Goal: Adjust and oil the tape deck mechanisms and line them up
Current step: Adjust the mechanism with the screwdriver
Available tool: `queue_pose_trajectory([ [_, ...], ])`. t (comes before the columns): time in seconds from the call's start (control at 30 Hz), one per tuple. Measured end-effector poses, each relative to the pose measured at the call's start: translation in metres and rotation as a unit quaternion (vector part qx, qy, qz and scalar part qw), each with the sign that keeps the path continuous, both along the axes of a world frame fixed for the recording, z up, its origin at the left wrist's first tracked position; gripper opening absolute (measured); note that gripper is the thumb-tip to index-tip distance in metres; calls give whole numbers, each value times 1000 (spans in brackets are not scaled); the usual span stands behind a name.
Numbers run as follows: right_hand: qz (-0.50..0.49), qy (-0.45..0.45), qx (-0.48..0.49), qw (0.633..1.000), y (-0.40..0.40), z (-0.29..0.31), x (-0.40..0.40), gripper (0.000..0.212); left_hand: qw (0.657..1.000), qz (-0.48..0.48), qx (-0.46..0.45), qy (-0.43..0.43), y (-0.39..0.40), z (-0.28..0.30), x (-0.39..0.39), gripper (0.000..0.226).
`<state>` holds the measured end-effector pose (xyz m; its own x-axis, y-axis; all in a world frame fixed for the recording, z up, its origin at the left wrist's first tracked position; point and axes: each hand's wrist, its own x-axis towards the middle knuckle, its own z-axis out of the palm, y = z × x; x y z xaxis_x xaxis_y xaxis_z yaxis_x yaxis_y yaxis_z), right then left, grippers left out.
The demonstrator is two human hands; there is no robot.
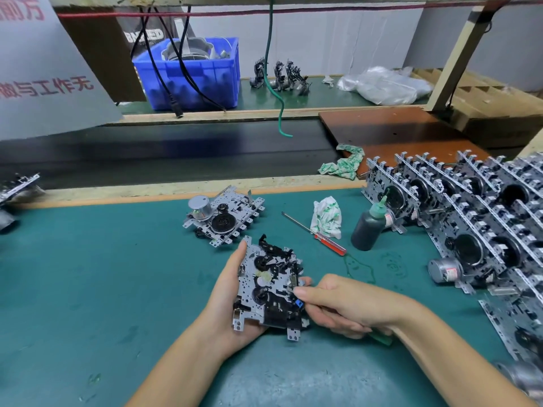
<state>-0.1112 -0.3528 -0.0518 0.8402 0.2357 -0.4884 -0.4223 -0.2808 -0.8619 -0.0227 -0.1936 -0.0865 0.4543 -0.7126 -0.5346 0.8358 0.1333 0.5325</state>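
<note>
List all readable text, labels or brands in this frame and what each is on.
"前方", cut off at the frame edge: red print on the grey sign.
"与工作无", part of a longer line: same sign.
"BA…ED", middle hidden by cables: black banner behind the blue bin.
Motor label: too small to read.

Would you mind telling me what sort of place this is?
Probably a factory assembly bench: rows of tape deck mechanisms lined up on a green mat, a dark belt behind, a blue parts bin.
</note>
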Motion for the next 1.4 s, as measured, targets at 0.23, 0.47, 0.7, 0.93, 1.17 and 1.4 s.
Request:
queue_pose_trajectory([
  [0.23,-37,-64,-67,995,3,-10,-3,64,1000,3,-5,5,1,2,0,73],
  [0.47,-185,-159,-77,967,-5,-21,0,40,998,-23,-48,32,5,5,-1,78],
  [0.7,-179,-202,-117,956,-4,-23,1,21,999,-25,-37,22,8,3,0,76],
  [0.93,-183,-223,-166,943,0,-18,-1,20,999,-15,-31,3,7,3,-3,74],
  [1.17,-187,-239,-165,939,-2,-24,-1,22,1000,1,-19,19,7,4,-5,73],
  [1.4,-166,-235,-87,954,-7,-22,-1,15,997,-21,-48,49,10,8,-6,76],
])
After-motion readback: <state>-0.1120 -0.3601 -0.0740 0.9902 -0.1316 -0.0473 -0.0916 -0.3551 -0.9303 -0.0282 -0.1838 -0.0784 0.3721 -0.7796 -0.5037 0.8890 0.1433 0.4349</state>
